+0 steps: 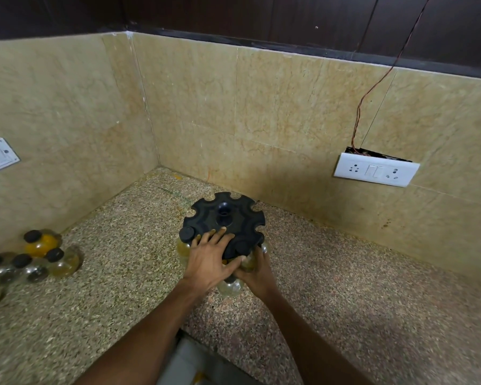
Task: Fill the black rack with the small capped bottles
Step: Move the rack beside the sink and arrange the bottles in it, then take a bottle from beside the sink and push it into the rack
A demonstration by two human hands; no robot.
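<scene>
black rack [228, 218] on speckled counter [345, 287] near corner, left hand [210, 257] flat on its top with fingers spread, right hand [257, 270] gripping a bottle [249, 261] at near rim slot, capped bottle [186, 236] seated at left slot, spare bottles [43, 252] grouped far left (amber contents)
</scene>
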